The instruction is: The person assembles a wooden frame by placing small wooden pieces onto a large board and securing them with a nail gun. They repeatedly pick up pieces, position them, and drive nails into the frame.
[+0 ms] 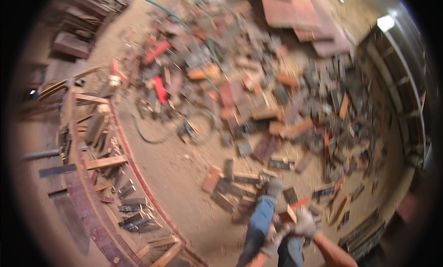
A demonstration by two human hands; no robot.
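"What lies nearest us?"

"Our two gloved hands, before our two blue-clad legs [262, 216]. The right hand [305, 223] is clasped on one wood block [289, 215]; the left hand [274, 237] sits by the block's near end, and blur keeps us from telling whether it grips."

"What stands in our way?"

"Our one visible boot [273, 187] is among loose offcuts [244, 189]. To our right lies a stack of dark boards [363, 232]. Farther out spreads a heap [258, 89] of red, orange and black scraps, too many to count, with two bright red pieces [160, 90] on its left side."

"Where is there room?"

"Left of the heap, a strip of dusty floor [175, 179] reaches a curved red edge [145, 184]. One dark hose loop [139, 134] lies across its farther part. Farthest off, large reddish boards [290, 10] overlap."
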